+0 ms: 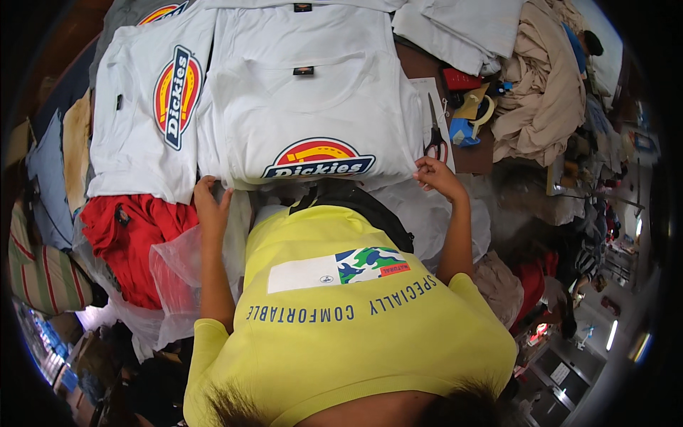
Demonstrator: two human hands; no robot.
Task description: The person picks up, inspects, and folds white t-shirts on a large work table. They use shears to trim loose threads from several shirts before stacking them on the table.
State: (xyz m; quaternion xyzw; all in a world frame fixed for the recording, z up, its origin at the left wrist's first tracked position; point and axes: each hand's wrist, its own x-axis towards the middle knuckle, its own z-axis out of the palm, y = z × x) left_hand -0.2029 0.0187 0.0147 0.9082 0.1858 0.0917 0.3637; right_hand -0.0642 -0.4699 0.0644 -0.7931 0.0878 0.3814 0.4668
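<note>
- Left hand [211,201] and right hand [442,179] each pinch a near corner of the white shirt [313,107], overlapping the shirt beneath [306,34]
- Uneven pulling could skew both
- Scissors [435,139] beside the right hand might snag it
- Near edge almost meets the person's waist [356,206]; bare tabletop [475,158] shows mainly at right

Holds the left forearm [215,270] and right forearm [459,235] extended forward, bare, well apart and roughly parallel. Points the left grip [212,199] away from the body, with the thumb [227,197] raised apart from the bent fingers. Bends the right wrist [458,196] inward, aiming the right grip [436,177] toward the left, fingers curled and knuckles up. Shows too little of either set of fingertips to tell a pinch.
</note>
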